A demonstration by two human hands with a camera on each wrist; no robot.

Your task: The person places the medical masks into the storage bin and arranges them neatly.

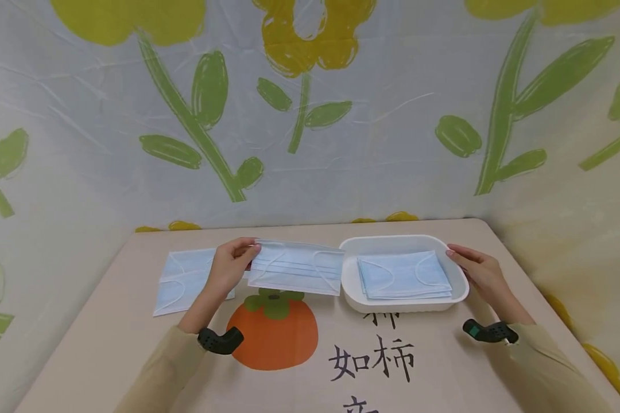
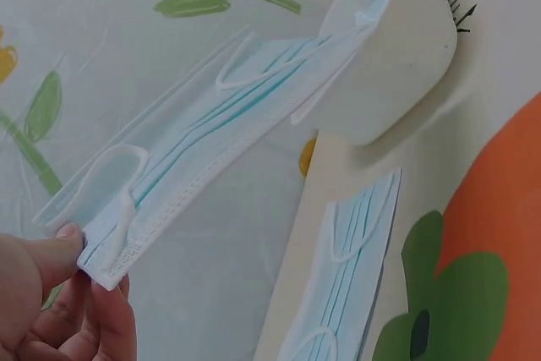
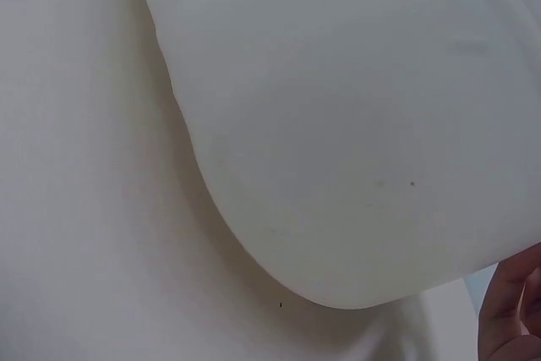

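My left hand (image 1: 231,268) pinches a light blue pleated face mask (image 1: 297,268) by its left end. The mask hangs above the table, its white ear loops showing, and its far end reaches the left rim of a white plastic basin (image 1: 400,307). Inside the basin lies a small stack of face masks (image 1: 405,275). At the basin's right end, my right hand (image 1: 480,275) grips the rim, thumb at the edge. More face masks (image 1: 178,281) lie flat on the table at the left, partly hidden behind my left hand; one mask (image 2: 351,259) shows there in the left wrist view.
The pale table (image 1: 160,367) bears a printed orange persimmon (image 1: 274,338) and black characters (image 1: 372,360) in front of the basin. Behind the table hangs a white cloth (image 1: 382,155) with green and yellow flowers.
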